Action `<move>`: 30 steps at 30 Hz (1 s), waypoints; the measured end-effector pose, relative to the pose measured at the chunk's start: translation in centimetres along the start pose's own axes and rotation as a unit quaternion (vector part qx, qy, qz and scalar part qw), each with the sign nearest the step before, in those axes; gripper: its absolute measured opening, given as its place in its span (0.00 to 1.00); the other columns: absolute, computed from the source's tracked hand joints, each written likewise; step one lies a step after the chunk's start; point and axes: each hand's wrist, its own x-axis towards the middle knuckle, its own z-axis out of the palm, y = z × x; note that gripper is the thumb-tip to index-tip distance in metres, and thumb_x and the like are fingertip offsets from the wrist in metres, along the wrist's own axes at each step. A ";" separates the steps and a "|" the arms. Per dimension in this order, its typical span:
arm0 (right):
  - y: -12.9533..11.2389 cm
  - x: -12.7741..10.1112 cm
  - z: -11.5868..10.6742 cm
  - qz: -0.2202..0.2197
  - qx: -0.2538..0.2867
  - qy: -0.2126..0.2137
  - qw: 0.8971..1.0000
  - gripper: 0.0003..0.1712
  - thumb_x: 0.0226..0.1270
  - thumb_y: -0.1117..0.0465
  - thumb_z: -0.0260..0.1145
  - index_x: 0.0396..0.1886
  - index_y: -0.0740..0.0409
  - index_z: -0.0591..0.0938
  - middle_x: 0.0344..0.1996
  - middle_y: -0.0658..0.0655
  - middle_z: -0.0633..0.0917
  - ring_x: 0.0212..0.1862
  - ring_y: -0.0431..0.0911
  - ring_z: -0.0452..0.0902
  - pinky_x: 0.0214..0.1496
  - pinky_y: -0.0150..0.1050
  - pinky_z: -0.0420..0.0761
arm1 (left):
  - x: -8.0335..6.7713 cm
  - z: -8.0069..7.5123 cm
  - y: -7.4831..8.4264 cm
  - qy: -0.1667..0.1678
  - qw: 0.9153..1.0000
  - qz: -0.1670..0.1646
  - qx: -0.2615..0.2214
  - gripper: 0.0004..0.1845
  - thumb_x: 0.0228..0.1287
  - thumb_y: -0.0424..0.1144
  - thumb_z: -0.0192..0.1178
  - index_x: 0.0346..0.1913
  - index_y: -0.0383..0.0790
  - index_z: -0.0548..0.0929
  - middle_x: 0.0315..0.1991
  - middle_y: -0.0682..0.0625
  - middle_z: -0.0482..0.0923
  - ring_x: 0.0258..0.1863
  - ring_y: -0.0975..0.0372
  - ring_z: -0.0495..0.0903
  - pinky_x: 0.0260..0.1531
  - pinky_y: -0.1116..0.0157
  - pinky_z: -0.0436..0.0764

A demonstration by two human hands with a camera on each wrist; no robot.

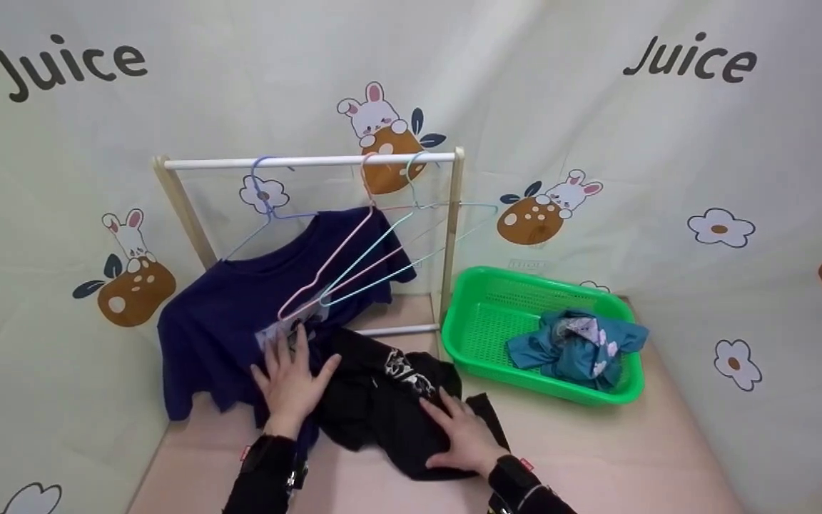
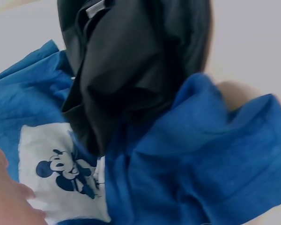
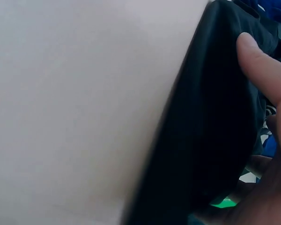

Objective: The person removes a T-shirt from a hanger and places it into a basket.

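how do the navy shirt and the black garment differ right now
The navy shirt hangs on a blue hanger, while the black garment lies bunched on the table. The navy shirt's print is a pale patch with a cartoon mouse; the black garment's print shows white markings against black. Both are cloth items with a print.
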 end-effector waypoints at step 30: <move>-0.4 2.4 -2.9 0.073 0.304 0.166 0.935 0.08 0.65 0.66 0.68 0.42 0.62 0.79 0.41 0.58 0.83 0.46 0.52 0.79 0.47 0.42 0.79 | -1.4 -0.1 -0.8 0.007 1.000 0.018 0.014 0.47 0.65 0.68 0.54 0.78 0.44 0.57 0.77 0.33 0.46 0.75 0.38 0.38 0.64 0.32 0.37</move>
